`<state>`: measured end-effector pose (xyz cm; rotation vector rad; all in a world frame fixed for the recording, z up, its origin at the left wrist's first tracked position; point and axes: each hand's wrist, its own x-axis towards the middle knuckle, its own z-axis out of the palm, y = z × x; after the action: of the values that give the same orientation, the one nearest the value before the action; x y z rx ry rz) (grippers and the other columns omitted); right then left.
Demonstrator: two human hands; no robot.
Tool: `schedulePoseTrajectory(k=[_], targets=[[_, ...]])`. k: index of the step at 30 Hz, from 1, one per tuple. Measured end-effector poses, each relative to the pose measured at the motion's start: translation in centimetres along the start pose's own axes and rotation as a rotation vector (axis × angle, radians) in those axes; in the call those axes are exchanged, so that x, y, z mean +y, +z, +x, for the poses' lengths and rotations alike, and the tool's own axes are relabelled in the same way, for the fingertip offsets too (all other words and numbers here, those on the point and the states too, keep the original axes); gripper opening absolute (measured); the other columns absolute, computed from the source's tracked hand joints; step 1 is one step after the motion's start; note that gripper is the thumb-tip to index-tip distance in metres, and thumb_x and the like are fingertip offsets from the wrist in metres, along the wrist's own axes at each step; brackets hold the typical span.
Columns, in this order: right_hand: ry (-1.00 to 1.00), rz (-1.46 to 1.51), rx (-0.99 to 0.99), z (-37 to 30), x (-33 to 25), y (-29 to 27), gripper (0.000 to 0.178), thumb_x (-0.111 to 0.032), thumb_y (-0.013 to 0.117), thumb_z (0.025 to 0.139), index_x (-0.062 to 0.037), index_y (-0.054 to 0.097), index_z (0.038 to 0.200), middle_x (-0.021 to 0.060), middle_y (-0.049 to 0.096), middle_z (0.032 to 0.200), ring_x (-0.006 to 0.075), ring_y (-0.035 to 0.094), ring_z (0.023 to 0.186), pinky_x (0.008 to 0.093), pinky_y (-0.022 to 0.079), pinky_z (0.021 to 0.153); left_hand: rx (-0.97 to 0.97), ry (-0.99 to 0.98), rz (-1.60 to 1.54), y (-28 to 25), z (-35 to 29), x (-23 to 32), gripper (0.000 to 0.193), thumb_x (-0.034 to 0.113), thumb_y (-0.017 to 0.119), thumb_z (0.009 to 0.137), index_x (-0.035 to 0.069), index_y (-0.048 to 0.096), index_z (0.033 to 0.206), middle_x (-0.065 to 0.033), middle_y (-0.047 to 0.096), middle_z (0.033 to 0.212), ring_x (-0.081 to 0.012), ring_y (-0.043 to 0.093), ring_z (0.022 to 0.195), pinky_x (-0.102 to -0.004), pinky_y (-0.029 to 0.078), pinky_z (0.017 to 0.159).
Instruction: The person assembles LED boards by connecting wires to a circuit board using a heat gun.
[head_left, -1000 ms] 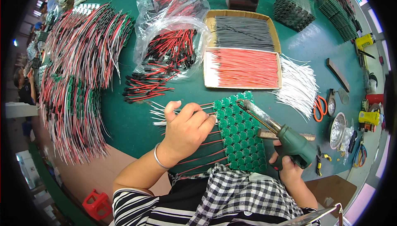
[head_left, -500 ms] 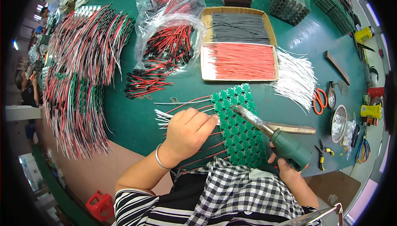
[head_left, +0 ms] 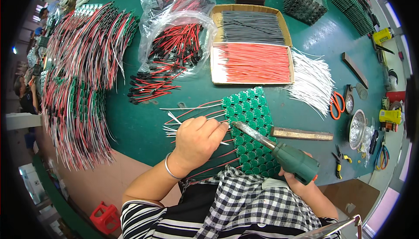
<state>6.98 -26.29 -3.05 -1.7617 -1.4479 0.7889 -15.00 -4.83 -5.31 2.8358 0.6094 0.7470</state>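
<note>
My right hand (head_left: 301, 182) grips a green soldering gun (head_left: 297, 162) with a long metal barrel. Its tip rests at the left part of a panel of small round green circuit boards (head_left: 253, 140), close to my left fingertips. My left hand (head_left: 200, 140) is closed in a pinch at the panel's left edge, with several white wires (head_left: 173, 130) sticking out beyond it. The pinched ends are mostly hidden by the fingers. Red wires (head_left: 222, 156) run leftward from the panel's edge, above and below my hand.
Boxes of black wires (head_left: 253, 27) and red wires (head_left: 257, 64) lie beyond the panel, beside loose white wires (head_left: 310, 81). A metal-topped bar (head_left: 302, 134), orange-handled scissors (head_left: 336, 105), a metal bowl (head_left: 357, 129) and pliers (head_left: 338, 165) lie rightward. Wired panels (head_left: 78, 108) are heaped left.
The soldering gun has moved left and slightly down, bringing its tip close to my left fingertips. My right hand moved with it. My left hand has barely shifted.
</note>
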Motion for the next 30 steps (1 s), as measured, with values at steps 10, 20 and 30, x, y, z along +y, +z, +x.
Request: schedulePoseTrajectory(k=[10, 20, 30], targets=[[-0.007, -0.058, -0.027, 0.2, 0.1, 0.3, 0.019, -0.014, 0.058, 0.086, -0.0013, 0.063, 0.100, 0.0046, 0.062, 0.077, 0.0153, 0.063, 0.060, 0.0306, 0.051, 0.062, -0.027, -0.022, 0.009, 0.0, 0.0, 0.2, 0.013, 0.013, 0.072, 0.071, 0.011, 0.068, 0.084, 0.0019, 0.053, 0.069, -0.0152, 0.051, 0.059, -0.0301, 0.040, 0.051], [0.169, 0.275, 0.067, -0.4, -0.9, -0.5, 0.029, -0.018, 0.060, 0.091, -0.0015, 0.060, 0.116, 0.0062, 0.065, 0.089, 0.0169, 0.067, 0.069, 0.0333, 0.051, 0.078, -0.026, -0.016, 0.019, -0.2, 0.1, 0.2, 0.015, 0.012, 0.071, 0.071, 0.010, 0.069, 0.086, 0.0015, 0.054, 0.070, -0.0157, 0.051, 0.060, -0.0303, 0.040, 0.051], [0.047, 0.280, 0.072, -0.6, -0.4, -1.0, 0.021, -0.013, 0.065, 0.084, -0.0035, 0.066, 0.103, 0.0085, 0.067, 0.087, 0.0210, 0.068, 0.071, 0.0342, 0.052, 0.077, -0.035, -0.066, -0.081, -1.1, -0.2, 1.0, 0.019, 0.011, 0.070, 0.072, 0.009, 0.071, 0.091, 0.0005, 0.059, 0.076, -0.0166, 0.052, 0.063, -0.0318, 0.042, 0.056]])
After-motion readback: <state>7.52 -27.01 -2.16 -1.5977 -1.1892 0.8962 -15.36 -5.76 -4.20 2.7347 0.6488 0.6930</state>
